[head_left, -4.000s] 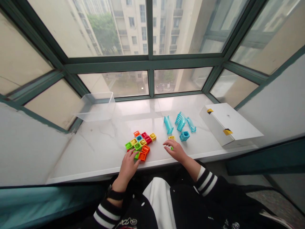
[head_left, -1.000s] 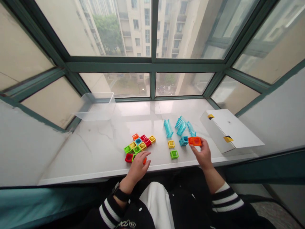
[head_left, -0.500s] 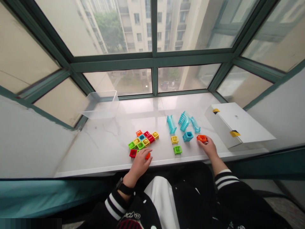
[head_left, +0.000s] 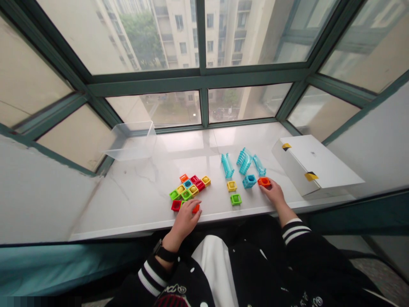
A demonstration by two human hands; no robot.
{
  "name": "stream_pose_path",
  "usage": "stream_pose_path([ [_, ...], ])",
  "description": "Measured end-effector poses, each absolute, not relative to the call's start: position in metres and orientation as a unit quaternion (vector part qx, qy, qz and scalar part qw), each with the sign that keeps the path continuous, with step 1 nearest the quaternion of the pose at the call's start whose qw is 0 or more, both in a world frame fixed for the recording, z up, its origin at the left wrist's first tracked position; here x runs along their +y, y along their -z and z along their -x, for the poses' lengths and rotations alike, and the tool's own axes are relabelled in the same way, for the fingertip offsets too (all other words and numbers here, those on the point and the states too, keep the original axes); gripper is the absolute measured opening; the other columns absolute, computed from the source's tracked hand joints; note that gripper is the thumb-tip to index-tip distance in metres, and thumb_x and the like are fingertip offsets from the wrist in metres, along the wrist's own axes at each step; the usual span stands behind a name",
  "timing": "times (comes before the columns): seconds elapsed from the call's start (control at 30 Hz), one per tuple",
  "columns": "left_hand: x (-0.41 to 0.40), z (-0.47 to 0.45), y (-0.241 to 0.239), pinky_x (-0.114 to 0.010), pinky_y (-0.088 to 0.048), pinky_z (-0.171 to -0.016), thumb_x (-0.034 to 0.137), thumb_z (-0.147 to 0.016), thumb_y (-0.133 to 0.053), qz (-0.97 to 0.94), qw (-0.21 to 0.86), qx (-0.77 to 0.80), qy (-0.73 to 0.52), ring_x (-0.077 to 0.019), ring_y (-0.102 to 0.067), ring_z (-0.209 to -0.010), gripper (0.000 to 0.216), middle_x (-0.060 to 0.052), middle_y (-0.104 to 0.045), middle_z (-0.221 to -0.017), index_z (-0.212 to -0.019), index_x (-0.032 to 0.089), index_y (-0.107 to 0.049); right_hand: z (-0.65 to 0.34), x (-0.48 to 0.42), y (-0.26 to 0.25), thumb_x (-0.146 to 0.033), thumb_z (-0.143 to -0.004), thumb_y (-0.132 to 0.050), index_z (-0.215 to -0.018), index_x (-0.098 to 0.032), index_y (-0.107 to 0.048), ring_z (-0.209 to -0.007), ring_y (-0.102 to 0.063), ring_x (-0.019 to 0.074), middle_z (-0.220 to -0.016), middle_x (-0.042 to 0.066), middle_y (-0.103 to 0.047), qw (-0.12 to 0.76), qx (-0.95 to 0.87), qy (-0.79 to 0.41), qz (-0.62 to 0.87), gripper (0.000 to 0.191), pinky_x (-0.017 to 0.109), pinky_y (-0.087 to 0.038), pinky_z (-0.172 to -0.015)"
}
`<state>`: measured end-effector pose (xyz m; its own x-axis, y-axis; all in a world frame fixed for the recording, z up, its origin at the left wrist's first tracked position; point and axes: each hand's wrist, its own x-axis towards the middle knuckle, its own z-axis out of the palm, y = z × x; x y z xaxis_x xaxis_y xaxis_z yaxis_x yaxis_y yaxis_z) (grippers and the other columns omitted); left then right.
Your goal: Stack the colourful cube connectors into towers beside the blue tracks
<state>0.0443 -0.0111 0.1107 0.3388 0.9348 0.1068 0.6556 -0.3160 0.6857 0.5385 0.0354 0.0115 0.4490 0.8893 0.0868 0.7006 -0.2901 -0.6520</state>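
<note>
A cluster of coloured square blocks (head_left: pixel 188 189) lies joined on the white marble sill (head_left: pixel 143 200). My left hand (head_left: pixel 185 219) rests on its near edge, fingers curled over an orange block (head_left: pixel 195 208) beside a red one (head_left: pixel 176 205). My right hand (head_left: pixel 273 194) pinches a separate orange block (head_left: pixel 264 182) down on the sill, next to a blue block (head_left: pixel 249 181). A yellow block (head_left: pixel 231 186) and a green block (head_left: pixel 236 199) sit loose between my hands.
Three ribbed turquoise track pieces (head_left: pixel 244 161) lie behind the loose blocks. A white box (head_left: pixel 315 166) sits at the right. A clear plastic tub (head_left: pixel 132 140) stands at the back left against the window frame.
My right hand pulled an orange block off the cluster, carried it right and set it down beside the blue block. Yellow and green blocks now lie uncovered. My left hand stayed on the cluster.
</note>
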Motion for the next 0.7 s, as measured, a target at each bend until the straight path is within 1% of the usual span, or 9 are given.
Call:
stream_pose_path([
  [0.1, -0.011, -0.043, -0.109, -0.051, -0.051, -0.113, 0.030, -0.098, -0.058, -0.770, 0.273, 0.517, -0.255, -0.0277, -0.066, -0.124, 0.032, -0.011, -0.071, -0.132, -0.127, 0.024, -0.070, -0.541, 0.037, -0.009, -0.054, -0.075, -0.073, -0.128, -0.020, -0.069, -0.115, -0.066, 0.0307, -0.127, 0.015, -0.074, 0.325, -0.509, -0.152, 0.782, 0.063, 0.043, -0.052, -0.102],
  [0.2, -0.011, -0.042, -0.108, -0.051, -0.052, -0.113, 0.030, -0.097, -0.060, -0.771, 0.271, 0.518, -0.254, -0.0279, -0.066, -0.125, 0.033, -0.011, -0.071, -0.132, -0.127, 0.023, -0.070, -0.545, 0.039, -0.004, -0.057, -0.074, -0.073, -0.129, -0.022, -0.068, -0.117, -0.066, 0.0323, -0.128, 0.015, -0.073, 0.336, -0.515, -0.158, 0.772, 0.065, 0.047, -0.051, -0.105],
  [0.27, -0.011, -0.040, -0.107, -0.051, -0.051, -0.113, 0.030, -0.096, -0.061, -0.771, 0.271, 0.519, -0.252, -0.0280, -0.065, -0.126, 0.033, -0.011, -0.070, -0.133, -0.128, 0.023, -0.070, -0.547, 0.039, 0.000, -0.061, -0.071, -0.075, -0.135, -0.020, -0.064, -0.120, -0.064, 0.0344, -0.132, 0.017, -0.070, 0.353, -0.513, -0.160, 0.766, 0.076, 0.050, -0.050, -0.108],
  [0.37, -0.011, -0.038, -0.106, -0.051, -0.050, -0.115, 0.029, -0.097, -0.061, -0.770, 0.266, 0.521, -0.255, -0.0277, -0.065, -0.127, 0.034, -0.011, -0.070, -0.133, -0.129, 0.024, -0.069, -0.547, 0.034, 0.003, -0.065, -0.064, -0.079, -0.147, -0.016, -0.053, -0.120, -0.065, 0.0358, -0.140, 0.021, -0.062, 0.394, -0.488, -0.182, 0.757, 0.100, 0.052, -0.052, -0.107],
  [0.43, -0.010, -0.036, -0.105, -0.050, -0.051, -0.114, 0.030, -0.097, -0.061, -0.769, 0.259, 0.523, -0.261, -0.0276, -0.065, -0.127, 0.034, -0.010, -0.071, -0.133, -0.130, 0.024, -0.069, -0.545, 0.028, 0.003, -0.066, -0.065, -0.078, -0.152, -0.015, -0.048, -0.118, -0.066, 0.0348, -0.144, 0.023, -0.058, 0.421, -0.465, -0.200, 0.753, 0.105, 0.051, -0.054, -0.104],
  [0.57, -0.009, -0.029, -0.101, -0.050, -0.051, -0.114, 0.032, -0.096, -0.061, -0.769, 0.247, 0.527, -0.265, -0.0279, -0.065, -0.127, 0.035, -0.010, -0.071, -0.133, -0.130, 0.024, -0.069, -0.537, 0.015, -0.006, -0.059, -0.075, -0.072, -0.152, -0.019, -0.046, -0.120, -0.064, 0.0337, -0.144, 0.021, -0.058, 0.456, -0.454, -0.166, 0.747, 0.090, 0.052, -0.055, -0.100],
  [0.7, -0.008, -0.024, -0.098, -0.051, -0.050, -0.115, 0.033, -0.097, -0.061, -0.766, 0.249, 0.533, -0.258, -0.0288, -0.064, -0.129, 0.036, -0.011, -0.071, -0.134, -0.130, 0.023, -0.068, -0.525, 0.012, -0.029, -0.049, -0.081, -0.067, -0.142, -0.019, -0.055, -0.116, -0.064, 0.0321, -0.134, 0.018, -0.063, 0.457, -0.481, -0.088, 0.743, 0.070, 0.052, -0.056, -0.098],
])
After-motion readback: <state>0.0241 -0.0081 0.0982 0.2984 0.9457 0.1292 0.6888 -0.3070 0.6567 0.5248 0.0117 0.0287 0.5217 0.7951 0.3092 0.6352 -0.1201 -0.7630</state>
